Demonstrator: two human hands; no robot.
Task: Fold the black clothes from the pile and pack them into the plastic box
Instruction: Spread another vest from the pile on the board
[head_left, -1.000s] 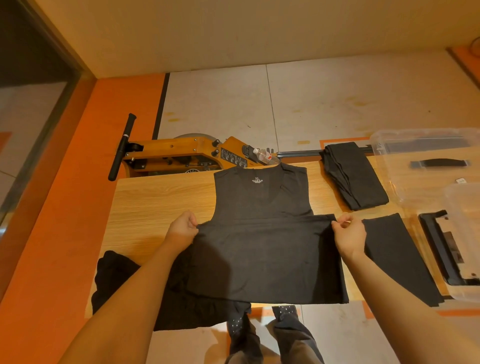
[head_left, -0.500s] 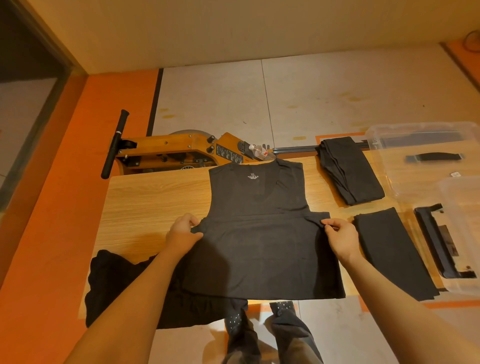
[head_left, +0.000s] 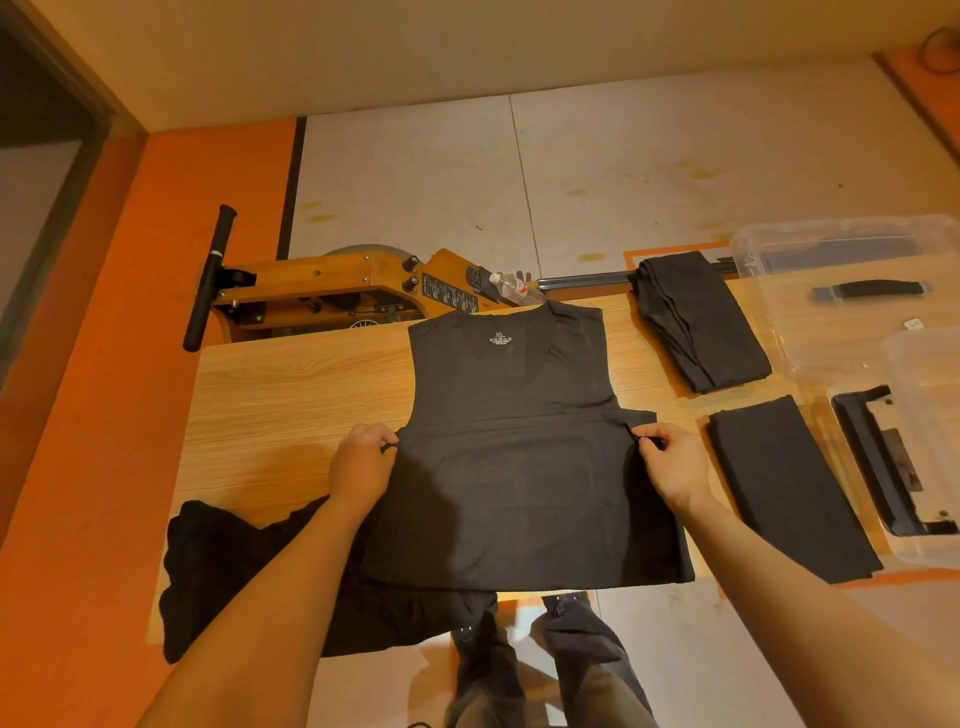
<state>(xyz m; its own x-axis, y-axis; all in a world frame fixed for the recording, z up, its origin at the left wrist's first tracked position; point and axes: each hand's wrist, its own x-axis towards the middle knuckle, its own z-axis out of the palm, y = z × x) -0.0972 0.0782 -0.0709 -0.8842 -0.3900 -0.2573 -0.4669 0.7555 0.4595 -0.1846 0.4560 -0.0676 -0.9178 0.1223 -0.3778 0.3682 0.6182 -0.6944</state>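
Head view: black shirt (head_left: 511, 457) lies flat on the wooden table (head_left: 291, 395), collar away from the person, white size print just below the neckline. Its lower part is doubled up over the body, forming a straight fold edge across the middle; the near edge reaches the table's front edge. Left hand (head_left: 361, 465) pinches the left end of that fold edge, fingers curled on the cloth. Right hand (head_left: 675, 462) pinches the right end likewise.

Unfolded pile of black clothes (head_left: 218, 577) sits at the near left corner of the table, partly under the left forearm and hanging over the edge. Folded black garment (head_left: 784, 483) lies flat just right of the shirt. A second folded garment (head_left: 696, 319), thicker and in layers, lies at the far right of the table. Clear plastic box (head_left: 852, 291) stands beyond it at the right edge of the view; a clear lid (head_left: 919, 447) with a black latch lies near it.

Behind the table, on the floor, stands a wooden rowing machine (head_left: 332, 291) with a black handle and a plastic bottle (head_left: 511, 287) resting on it.
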